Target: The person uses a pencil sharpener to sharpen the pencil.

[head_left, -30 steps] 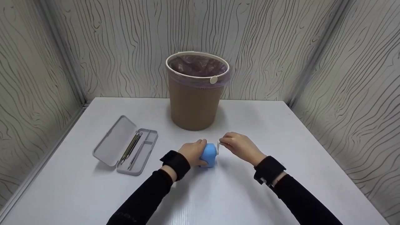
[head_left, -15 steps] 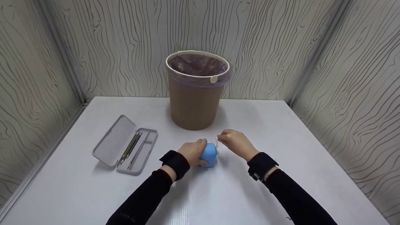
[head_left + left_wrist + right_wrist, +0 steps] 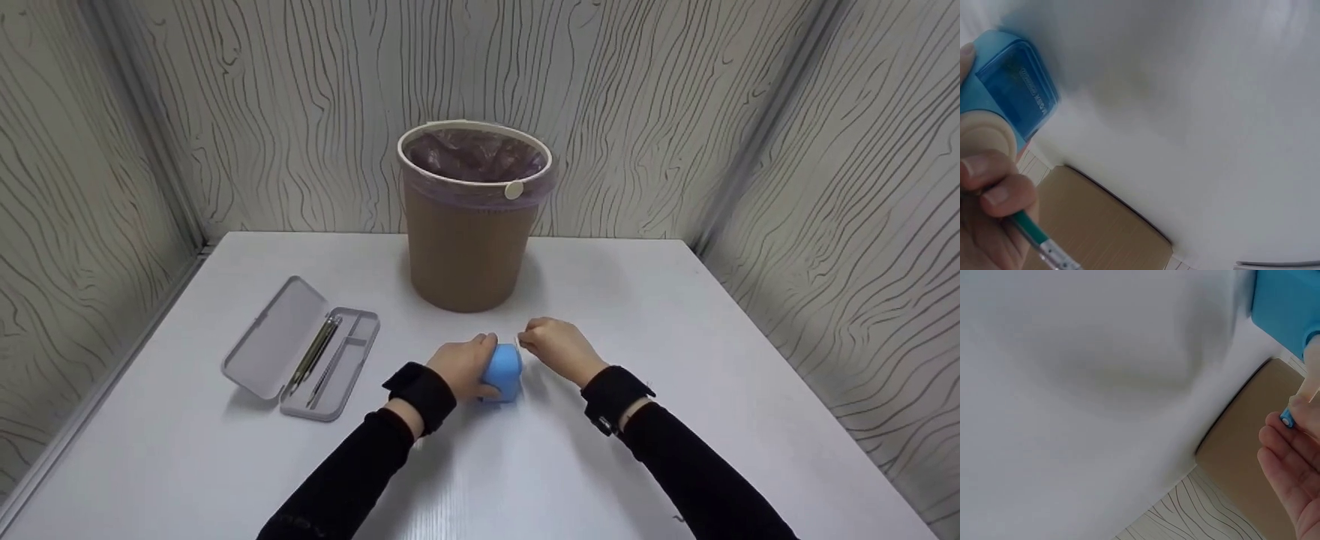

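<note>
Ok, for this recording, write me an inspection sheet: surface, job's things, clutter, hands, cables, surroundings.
Surface: white table, softly shadowed.
Job's things: blue sharpener with crank; green pencil, its metal-banded end showing.
Clutter: open pencil case holding thin tools, kinds unclear; brown bin with liner.
Hands: left hand grips the sharpener; right hand pinches the crank.
Cables: nothing seen.
Surroundings: walls with wood-grain lines, behind and on both sides.
</note>
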{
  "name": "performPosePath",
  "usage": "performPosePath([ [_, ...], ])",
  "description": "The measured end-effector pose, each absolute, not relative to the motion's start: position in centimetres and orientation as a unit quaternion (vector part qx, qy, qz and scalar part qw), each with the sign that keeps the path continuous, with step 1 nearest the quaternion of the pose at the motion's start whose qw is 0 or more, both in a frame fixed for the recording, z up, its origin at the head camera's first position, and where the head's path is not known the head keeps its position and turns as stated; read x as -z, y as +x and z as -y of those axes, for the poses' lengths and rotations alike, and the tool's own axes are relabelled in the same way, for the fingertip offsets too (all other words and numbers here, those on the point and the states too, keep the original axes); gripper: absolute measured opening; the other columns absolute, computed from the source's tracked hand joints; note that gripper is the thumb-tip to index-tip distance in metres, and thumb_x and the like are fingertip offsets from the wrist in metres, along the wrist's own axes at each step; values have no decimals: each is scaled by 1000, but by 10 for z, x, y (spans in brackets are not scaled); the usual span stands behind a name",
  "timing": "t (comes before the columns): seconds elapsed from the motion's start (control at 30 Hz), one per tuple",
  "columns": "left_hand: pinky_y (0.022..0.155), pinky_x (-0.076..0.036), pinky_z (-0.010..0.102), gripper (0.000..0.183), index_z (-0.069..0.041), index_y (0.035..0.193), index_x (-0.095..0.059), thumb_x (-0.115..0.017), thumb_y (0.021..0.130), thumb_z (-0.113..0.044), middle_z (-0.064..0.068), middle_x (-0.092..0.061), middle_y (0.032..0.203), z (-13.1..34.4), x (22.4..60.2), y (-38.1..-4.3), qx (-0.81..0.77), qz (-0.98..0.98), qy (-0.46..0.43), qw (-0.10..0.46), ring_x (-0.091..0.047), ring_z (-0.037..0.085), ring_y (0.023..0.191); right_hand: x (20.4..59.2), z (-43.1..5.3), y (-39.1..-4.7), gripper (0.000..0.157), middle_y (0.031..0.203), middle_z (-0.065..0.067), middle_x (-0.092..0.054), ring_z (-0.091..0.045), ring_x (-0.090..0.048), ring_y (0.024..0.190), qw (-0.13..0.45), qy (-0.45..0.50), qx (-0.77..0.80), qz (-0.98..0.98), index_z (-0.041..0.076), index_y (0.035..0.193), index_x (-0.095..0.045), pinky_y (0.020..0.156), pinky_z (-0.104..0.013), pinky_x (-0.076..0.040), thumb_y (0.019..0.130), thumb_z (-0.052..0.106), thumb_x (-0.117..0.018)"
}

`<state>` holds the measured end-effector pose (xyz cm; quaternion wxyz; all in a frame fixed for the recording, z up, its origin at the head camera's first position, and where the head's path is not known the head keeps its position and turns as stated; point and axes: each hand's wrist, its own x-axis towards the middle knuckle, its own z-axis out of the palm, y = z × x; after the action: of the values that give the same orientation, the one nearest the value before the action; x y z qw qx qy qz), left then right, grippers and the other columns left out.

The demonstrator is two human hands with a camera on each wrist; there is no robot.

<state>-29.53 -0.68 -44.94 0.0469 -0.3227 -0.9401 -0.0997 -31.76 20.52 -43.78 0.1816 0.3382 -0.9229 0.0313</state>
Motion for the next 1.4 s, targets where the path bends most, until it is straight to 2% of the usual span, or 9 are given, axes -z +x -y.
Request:
performPosePath([
  [0.27,88,-62,36,69,-6,126,-51,-86,81,-45,9,-69,115,3,449,-293,97,940,-323,53,-74,23,98,458,-209,-310,8,83,-9,-76,-22,-74,77,160,334,-32,928,4,91,-79,69,-31,-61,86,-2,-76],
  [0.43,87,-62,36,68,-5,123,-50,-86,81,-43,10,-69,114,3,447,-291,102,938,-328,54,-74,23,97,467,-212,-302,2,84,-10,-77,-23,-75,77,163,337,-35,927,2,87,-78,69,-32,-62,85,3,-78],
  [0.6,84,-63,36,65,-5,120,-50,-86,82,-42,10,-68,113,3,446,-291,103,937,-330,57,-74,23,96,472,-215,-292,3,81,-6,-75,-20,-73,75,163,345,-28,924,5,85,-79,68,-30,-60,86,7,-77],
  [0.77,82,-63,36,65,-5,121,-51,-87,81,-43,10,-69,113,1,447,-292,104,940,-320,60,-74,23,96,473,-218,-280,6,83,-3,-76,-18,-73,78,169,369,-15,914,9,89,-81,69,-27,-60,86,6,-76],
  [1.1,78,-63,38,67,-6,121,-51,-88,79,-44,10,-70,111,3,448,-291,105,947,-298,55,-75,25,95,467,-224,-258,11,89,-5,-77,-18,-74,84,161,401,-36,901,5,97,-80,74,-27,-61,87,4,-77],
  [1.4,81,-63,39,68,-7,123,-51,-88,79,-45,9,-70,114,0,449,-292,107,951,-287,45,-75,25,97,459,-229,-251,11,93,-6,-76,-19,-73,87,146,409,-66,898,5,100,-78,77,-30,-62,90,6,-75],
])
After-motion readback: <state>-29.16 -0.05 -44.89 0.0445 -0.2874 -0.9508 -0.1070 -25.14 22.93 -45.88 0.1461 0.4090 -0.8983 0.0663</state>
